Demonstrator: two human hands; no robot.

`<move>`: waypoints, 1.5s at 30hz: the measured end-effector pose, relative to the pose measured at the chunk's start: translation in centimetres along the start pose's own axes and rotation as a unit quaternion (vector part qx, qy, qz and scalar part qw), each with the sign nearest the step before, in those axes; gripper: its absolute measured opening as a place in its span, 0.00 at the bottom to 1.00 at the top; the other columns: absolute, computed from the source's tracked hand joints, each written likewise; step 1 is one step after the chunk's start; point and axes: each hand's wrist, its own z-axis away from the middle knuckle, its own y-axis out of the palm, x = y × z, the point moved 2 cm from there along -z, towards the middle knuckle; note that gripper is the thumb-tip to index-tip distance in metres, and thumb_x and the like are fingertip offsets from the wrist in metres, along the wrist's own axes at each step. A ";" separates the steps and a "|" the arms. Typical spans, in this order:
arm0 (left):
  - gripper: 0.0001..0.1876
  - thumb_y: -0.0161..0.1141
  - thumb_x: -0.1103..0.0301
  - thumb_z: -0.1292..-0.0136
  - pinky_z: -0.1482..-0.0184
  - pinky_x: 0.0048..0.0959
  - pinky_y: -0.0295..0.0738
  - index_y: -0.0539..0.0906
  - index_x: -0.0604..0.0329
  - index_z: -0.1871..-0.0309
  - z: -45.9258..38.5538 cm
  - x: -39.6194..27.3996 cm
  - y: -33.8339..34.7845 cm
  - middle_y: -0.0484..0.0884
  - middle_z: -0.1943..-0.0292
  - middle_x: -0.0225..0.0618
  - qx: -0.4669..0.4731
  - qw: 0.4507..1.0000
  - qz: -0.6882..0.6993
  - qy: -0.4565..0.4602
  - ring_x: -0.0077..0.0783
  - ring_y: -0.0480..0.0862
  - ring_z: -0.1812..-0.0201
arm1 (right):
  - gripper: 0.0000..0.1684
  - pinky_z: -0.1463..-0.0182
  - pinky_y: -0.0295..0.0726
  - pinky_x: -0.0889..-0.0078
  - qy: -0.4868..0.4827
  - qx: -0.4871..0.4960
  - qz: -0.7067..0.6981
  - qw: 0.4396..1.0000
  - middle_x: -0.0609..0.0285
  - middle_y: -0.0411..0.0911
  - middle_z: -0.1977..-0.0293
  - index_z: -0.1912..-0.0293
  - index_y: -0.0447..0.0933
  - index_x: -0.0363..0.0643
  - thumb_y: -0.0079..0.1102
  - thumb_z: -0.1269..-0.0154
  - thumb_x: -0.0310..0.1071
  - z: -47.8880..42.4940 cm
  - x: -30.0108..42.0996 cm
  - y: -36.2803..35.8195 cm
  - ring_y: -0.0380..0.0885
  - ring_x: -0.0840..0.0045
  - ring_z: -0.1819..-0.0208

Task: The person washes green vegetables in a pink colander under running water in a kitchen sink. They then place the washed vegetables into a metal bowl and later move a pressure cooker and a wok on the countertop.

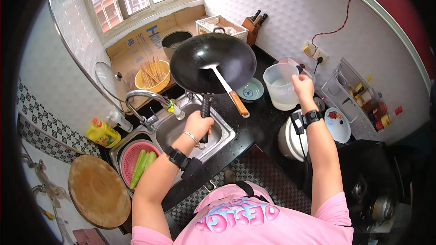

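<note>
My left hand [197, 126] grips the black handle [205, 112] of a dark wok [190, 63], which is over the far side of the sink and the counter. In the wok rests a metal spatula [219, 78] whose wooden handle [237, 102] juts over the near rim. My right hand [303, 86] holds the handle of a translucent plastic measuring jug [281, 86] with cloudy liquid low inside. Between wok and jug a pale green bowl [251, 89] sits on the black counter, partly hidden by the wok.
Left of the wok, a stainless steel sink [218, 136] has a curved faucet [143, 94] and a pink colander [126, 163] with green gourds [143, 163]. A yellow basket of wooden skewers [152, 78] stands behind. A white lidded pot [294, 136] is below the jug; a knife block [253, 29] stands behind.
</note>
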 end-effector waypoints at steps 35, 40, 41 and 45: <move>0.07 0.57 0.76 0.47 0.80 0.29 0.72 0.70 0.66 0.69 14.4 23.4 0.2 0.74 0.82 0.35 -0.035 0.993 0.022 -0.110 0.27 0.76 0.84 | 0.24 0.57 0.80 0.62 -0.312 0.288 0.255 0.869 0.53 0.83 0.67 0.57 0.82 0.45 0.60 0.50 0.51 17.6 6.5 4.5 0.82 0.61 0.61; 0.07 0.57 0.76 0.47 0.80 0.29 0.72 0.70 0.66 0.69 14.3 23.6 -0.3 0.74 0.82 0.35 -0.053 0.991 0.022 -0.117 0.27 0.76 0.84 | 0.23 0.58 0.80 0.61 -0.325 0.294 0.250 0.863 0.52 0.83 0.67 0.60 0.81 0.44 0.60 0.49 0.51 17.3 6.9 6.6 0.82 0.61 0.62; 0.07 0.57 0.76 0.46 0.80 0.29 0.72 0.70 0.66 0.69 14.3 23.8 -0.3 0.74 0.82 0.35 -0.057 0.991 0.025 -0.117 0.27 0.76 0.84 | 0.22 0.58 0.80 0.61 -0.328 0.294 0.245 0.864 0.52 0.83 0.67 0.60 0.81 0.44 0.60 0.49 0.51 17.1 6.7 7.1 0.82 0.61 0.62; 0.06 0.57 0.76 0.46 0.80 0.29 0.72 0.71 0.65 0.69 14.0 23.8 0.1 0.74 0.82 0.34 -0.077 0.988 0.043 -0.127 0.28 0.76 0.84 | 0.24 0.58 0.80 0.60 -0.332 0.290 0.214 0.872 0.52 0.83 0.66 0.59 0.81 0.43 0.60 0.49 0.51 15.3 5.3 9.3 0.82 0.60 0.61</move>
